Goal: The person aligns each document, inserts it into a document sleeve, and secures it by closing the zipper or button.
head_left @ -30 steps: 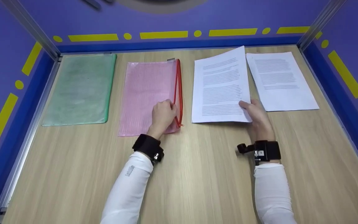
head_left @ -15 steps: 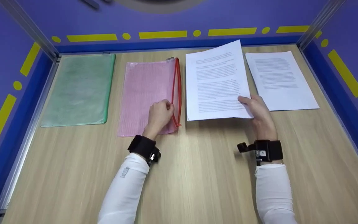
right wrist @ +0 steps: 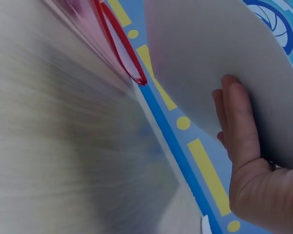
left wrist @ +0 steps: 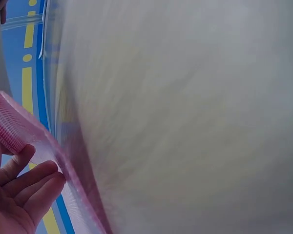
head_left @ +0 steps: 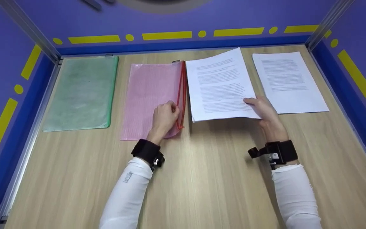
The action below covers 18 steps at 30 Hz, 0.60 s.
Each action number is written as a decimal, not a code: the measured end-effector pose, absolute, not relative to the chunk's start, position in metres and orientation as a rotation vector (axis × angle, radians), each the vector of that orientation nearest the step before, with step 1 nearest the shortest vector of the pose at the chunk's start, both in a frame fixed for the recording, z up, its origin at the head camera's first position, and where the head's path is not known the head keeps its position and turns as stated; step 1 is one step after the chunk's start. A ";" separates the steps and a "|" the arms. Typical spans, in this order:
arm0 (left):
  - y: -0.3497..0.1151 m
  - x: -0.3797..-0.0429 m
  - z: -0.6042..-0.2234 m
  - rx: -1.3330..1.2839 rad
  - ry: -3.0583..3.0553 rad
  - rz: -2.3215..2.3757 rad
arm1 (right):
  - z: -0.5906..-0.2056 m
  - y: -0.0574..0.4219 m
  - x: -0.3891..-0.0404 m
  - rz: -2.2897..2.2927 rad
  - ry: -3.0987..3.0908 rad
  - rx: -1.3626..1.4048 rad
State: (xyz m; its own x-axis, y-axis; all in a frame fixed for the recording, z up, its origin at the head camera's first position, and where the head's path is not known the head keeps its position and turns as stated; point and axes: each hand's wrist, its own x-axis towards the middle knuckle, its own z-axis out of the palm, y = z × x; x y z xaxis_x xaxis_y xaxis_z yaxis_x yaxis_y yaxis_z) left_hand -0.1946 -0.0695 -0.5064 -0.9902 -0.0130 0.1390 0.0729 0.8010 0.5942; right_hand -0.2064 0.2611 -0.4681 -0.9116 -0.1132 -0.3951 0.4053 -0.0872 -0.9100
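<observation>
A pink mesh zipper pouch (head_left: 148, 92) lies on the table with its red-zippered right side parted. My left hand (head_left: 165, 117) pinches the upper layer at that opening; the left wrist view shows the raised pink edge by the fingers (left wrist: 36, 183). My right hand (head_left: 265, 111) grips a stack of printed paper (head_left: 221, 86) by its lower right corner, thumb on top. In the right wrist view the other fingers (right wrist: 241, 122) support the stack from below. The paper is raised off the table and slightly bowed, its left edge right beside the red zipper (right wrist: 119, 44).
A green zipper pouch (head_left: 81, 92) lies shut at the left of the table (head_left: 202, 184). Another stack of printed paper (head_left: 289, 82) lies at the right. Blue and purple walls (head_left: 170, 22) with yellow marks bound the back and sides.
My right hand has carried the lifted paper stack leftward, up to the pouch's opening. The left hand has stayed at the zipper edge, with only a slight shift.
</observation>
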 end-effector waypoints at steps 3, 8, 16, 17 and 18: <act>-0.069 -0.194 -0.506 -0.062 -2.837 -0.951 | -0.462 0.264 -0.209 -2.084 1.802 0.304; -0.067 -0.194 -0.505 -0.080 -2.807 -0.944 | -0.452 0.268 -0.214 -2.113 1.731 0.260; -0.069 -0.194 -0.505 -0.090 -2.828 -0.935 | -0.443 0.275 -0.212 -2.106 1.702 0.242; -0.069 -0.194 -0.506 -0.094 -2.827 -0.931 | -0.443 0.275 -0.211 -2.096 1.706 0.235; -0.069 -0.194 -0.506 -0.098 -2.824 -0.925 | -0.442 0.276 -0.211 -2.086 1.708 0.227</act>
State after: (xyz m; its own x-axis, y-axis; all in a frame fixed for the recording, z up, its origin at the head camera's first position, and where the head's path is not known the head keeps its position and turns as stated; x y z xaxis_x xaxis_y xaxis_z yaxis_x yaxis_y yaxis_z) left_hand -0.1945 -0.0694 -0.5058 -0.9837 0.0100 0.1795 0.1143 0.8056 0.5814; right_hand -0.2108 0.2759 -0.4420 -0.8929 -0.2250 -0.3899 0.4266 -0.1464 -0.8925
